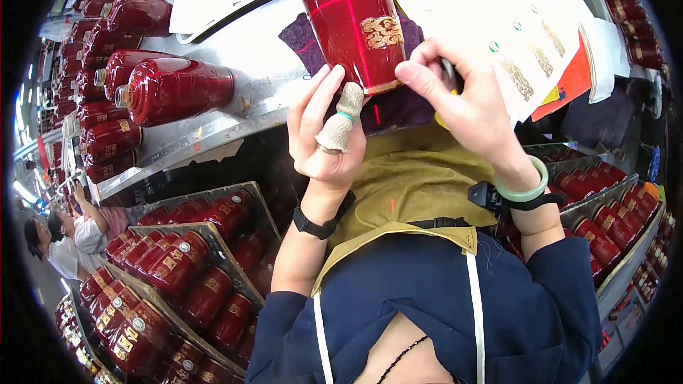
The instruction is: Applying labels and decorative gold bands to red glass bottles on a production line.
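1. You sit at a metal worktable (260, 53), a glossy red bottle (341, 11) before you, its base pointing your way and its upper end cut off by the frame's top edge.
2. The bottle lies over a dark purple cloth (302, 37); bright red light lines cross its side, left of a gold scroll ornament (381, 33).
3. Your left hand (329, 124), one finger wrapped in a pale cloth cover (340, 119) banded in green, sets its fingertips against the base end; whether it grips, one cannot tell.
4. Your right hand (462, 92) curls at the base's right corner, thumb tip beside the glass; whether it pinches anything, one cannot tell.
5. At right, a white sheet (469, 0) bearing gold scrolls partly covers an orange sheet (573, 82).
6. To your left, more red bottles (181, 92) lie on the metal; below, others fill crates (238, 263).
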### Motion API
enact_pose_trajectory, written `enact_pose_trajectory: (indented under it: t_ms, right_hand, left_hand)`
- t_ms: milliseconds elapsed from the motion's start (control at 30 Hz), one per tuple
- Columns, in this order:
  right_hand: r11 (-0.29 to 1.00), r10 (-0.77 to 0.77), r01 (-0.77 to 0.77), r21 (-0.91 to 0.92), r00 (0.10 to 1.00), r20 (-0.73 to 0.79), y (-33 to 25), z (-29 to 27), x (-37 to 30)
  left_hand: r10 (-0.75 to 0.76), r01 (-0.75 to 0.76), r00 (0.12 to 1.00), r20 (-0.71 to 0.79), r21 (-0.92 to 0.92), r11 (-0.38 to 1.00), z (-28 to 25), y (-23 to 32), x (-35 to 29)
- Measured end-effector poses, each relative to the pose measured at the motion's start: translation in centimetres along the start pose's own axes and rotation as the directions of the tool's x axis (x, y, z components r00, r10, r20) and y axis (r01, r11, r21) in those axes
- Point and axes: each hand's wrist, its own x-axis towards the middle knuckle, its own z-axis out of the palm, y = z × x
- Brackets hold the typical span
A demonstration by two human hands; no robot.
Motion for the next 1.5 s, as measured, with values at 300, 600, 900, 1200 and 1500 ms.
enact_pose_trajectory:
  t_ms: [300,600,900,1200,1500]
  right_hand:
    - [0.994,0.109,-0.109,0.017,0.994,-0.015,0.1,1.6,0.0]
    - [0.992,0.113,-0.108,0.064,0.991,-0.075,0.4,2.1,-0.2]
    - [0.989,0.144,-0.143,0.049,0.989,-0.022,0.7,1.6,-0.2]
    - [0.986,0.154,-0.155,0.062,0.988,0.018,0.7,1.2,-0.1]
    - [0.980,0.158,-0.160,0.118,0.987,0.027,0.6,1.1,0.1]
  left_hand:
    - [-0.006,0.006,1.000,0.020,0.025,1.000,-0.1,0.2,0.1]
    - [-0.009,0.009,1.000,0.014,0.035,0.999,0.0,0.3,0.0]
    - [0.004,-0.006,1.000,0.025,0.051,0.999,0.0,0.3,0.0]
    - [-0.004,0.003,1.000,0.026,0.043,0.999,0.0,0.2,-0.1]
    - [-0.011,0.009,1.000,0.029,0.039,0.999,-0.1,0.4,-0.1]
